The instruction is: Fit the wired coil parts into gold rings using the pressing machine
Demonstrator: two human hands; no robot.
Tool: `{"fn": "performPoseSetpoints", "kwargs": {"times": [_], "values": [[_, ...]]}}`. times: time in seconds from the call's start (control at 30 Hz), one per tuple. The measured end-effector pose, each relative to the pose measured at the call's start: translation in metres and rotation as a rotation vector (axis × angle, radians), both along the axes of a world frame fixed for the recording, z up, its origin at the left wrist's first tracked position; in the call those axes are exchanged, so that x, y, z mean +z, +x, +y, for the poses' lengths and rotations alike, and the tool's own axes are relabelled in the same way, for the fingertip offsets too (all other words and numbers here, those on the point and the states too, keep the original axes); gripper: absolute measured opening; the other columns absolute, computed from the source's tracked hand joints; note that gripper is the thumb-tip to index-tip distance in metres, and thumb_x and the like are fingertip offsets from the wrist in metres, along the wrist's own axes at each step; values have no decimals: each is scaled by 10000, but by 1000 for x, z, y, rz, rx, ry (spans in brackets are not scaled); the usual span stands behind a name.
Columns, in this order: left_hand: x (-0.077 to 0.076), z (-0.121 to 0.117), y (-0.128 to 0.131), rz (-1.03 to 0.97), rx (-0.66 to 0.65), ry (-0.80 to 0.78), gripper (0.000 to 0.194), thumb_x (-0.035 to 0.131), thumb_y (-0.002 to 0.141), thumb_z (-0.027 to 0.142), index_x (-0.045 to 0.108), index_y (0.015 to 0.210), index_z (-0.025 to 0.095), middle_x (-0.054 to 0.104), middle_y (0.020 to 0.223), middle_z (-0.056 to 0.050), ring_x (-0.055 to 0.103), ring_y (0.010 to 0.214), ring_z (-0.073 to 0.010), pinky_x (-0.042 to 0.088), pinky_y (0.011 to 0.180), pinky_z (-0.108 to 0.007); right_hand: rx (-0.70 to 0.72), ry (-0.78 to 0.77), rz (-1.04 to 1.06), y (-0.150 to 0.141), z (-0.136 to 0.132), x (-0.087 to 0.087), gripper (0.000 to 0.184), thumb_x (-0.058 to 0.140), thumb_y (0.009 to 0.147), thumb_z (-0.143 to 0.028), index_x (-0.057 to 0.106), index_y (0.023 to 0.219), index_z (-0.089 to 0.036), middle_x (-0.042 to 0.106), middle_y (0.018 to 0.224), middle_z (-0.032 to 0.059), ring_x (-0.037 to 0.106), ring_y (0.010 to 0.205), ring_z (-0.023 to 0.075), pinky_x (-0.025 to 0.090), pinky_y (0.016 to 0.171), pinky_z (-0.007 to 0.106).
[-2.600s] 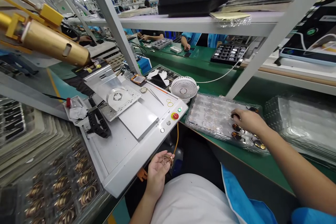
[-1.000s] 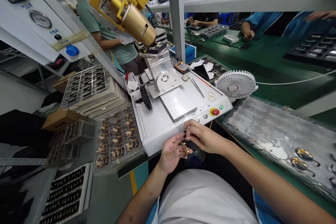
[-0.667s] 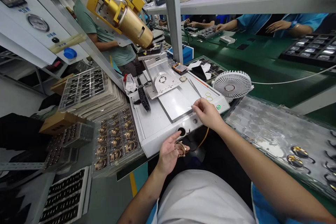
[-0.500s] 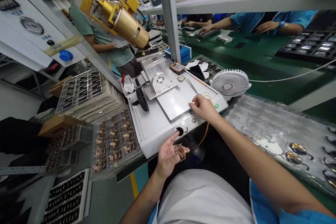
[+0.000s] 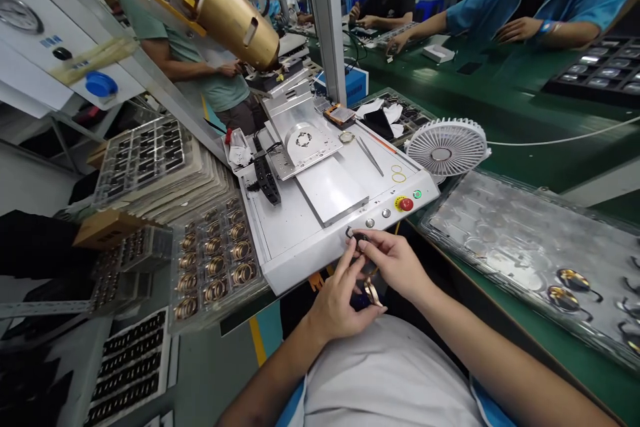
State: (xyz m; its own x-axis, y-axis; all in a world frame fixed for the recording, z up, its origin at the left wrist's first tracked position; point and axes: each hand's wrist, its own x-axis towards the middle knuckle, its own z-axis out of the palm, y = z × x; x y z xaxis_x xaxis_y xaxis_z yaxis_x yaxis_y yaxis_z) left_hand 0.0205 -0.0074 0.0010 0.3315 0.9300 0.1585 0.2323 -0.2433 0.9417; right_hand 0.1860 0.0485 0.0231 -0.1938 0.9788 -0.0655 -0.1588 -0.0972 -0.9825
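My left hand (image 5: 339,303) is closed, with a gold watch case ring (image 5: 371,291) between its thumb and fingers. Its fingertips also touch a small round black watch screen (image 5: 360,237) that has a short curved ribbon tail. My right hand (image 5: 400,263) is closed, pinching that same screen from the right side. Both hands meet just in front of the white machine base (image 5: 295,263), above my lap. The ring hangs below the screen, apart from it. Fingers partly cover both parts.
A gold cylinder head (image 5: 237,23) overhangs a metal fixture plate (image 5: 305,143). Tweezers (image 5: 370,155) and thin yellow rings (image 5: 399,178) lie on the base near a red button (image 5: 405,204). A fan (image 5: 445,149), a tray of screens (image 5: 490,240) and a tray of gold rings (image 5: 215,263) flank it.
My right hand has come off the machine's front edge, down to my left hand, and now grips the black screen. The red button has come into sight. The camera view has shifted slightly.
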Motion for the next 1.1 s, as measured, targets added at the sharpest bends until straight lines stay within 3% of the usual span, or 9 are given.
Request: {"fn": "performPoseSetpoints", "kwargs": {"times": [0.1, 0.17, 0.37, 0.5, 0.63, 0.73, 0.83, 0.97, 1.1], "values": [[0, 2, -2, -162, -5, -39, 867, 924, 679, 175, 567, 1466, 245, 158, 1737, -233, 769, 1027, -336, 645, 747, -395, 44, -44, 62, 13, 6, 3, 398, 800, 828, -570, 787, 954, -193, 747, 759, 51, 686, 664, 206, 609, 642, 338], [0, 3, -4, -196, -26, -21, 874, 930, 670, 160, 559, 1457, 247, 150, 1734, -248, 776, 1020, -331, 645, 720, -376, 58, -58, 56, 19, 7, 4, 390, 817, 821, -560, 791, 927, -186, 731, 712, 40, 668, 618, 187, 606, 620, 322], [-1, 7, -8, -30, -90, 28, 792, 895, 716, 189, 588, 1444, 233, 404, 1644, -235, 765, 1058, -357, 641, 846, -457, 74, -130, 85, 21, 6, -1, 384, 930, 692, -495, 814, 888, -186, 779, 811, 54, 713, 637, 196, 643, 619, 325], [-3, 8, -9, -21, -122, -9, 806, 880, 727, 191, 566, 1468, 246, 444, 1623, -222, 750, 1092, -370, 633, 888, -495, 45, -177, 123, 21, 6, -5, 418, 956, 661, -493, 812, 888, -174, 780, 808, 64, 730, 661, 206, 653, 634, 331], [-7, 7, -8, -246, -110, -39, 856, 910, 705, 171, 535, 1470, 250, 410, 1638, -239, 755, 1102, -340, 632, 908, -462, 28, -237, 155, 23, 5, -3, 432, 950, 677, -522, 744, 798, -162, 699, 635, 18, 635, 530, 141, 582, 545, 264], [-11, 10, -8, -505, -16, -115, 632, 888, 770, 219, 632, 1348, 227, 669, 1407, -179, 742, 1146, -308, 601, 987, -451, 93, -286, 171, 25, 3, 4, 454, 961, 657, -521, 697, 731, -160, 665, 632, -1, 577, 544, 108, 514, 536, 224], [-15, 15, -9, -652, 67, -151, 501, 918, 747, 320, 720, 1191, 200, 779, 1209, -138, 753, 1110, -276, 608, 973, -404, 169, -349, 154, 22, -3, 11, 464, 975, 620, -504, 699, 713, -142, 687, 711, 20, 586, 632, 111, 502, 606, 225], [-18, 18, -8, -720, 110, -162, 544, 965, 677, 318, 743, 1167, 237, 791, 1214, -107, 769, 1089, -253, 624, 964, -377, 205, -429, 220, 9, -15, 18, 425, 966, 603, -414, 637, 690, -160, 662, 669, 4, 579, 615, 122, 471, 606, 248], [-20, 15, -6, -680, 73, -139, 584, 975, 657, 281, 743, 1191, 237, 788, 1234, -126, 788, 1060, -266, 660, 889, -360, 93, -319, 221, -6, -26, 22, 389, 899, 617, -266, 529, 718, -201, 613, 652, -40, 519, 590, 104, 397, 560, 228]]}}
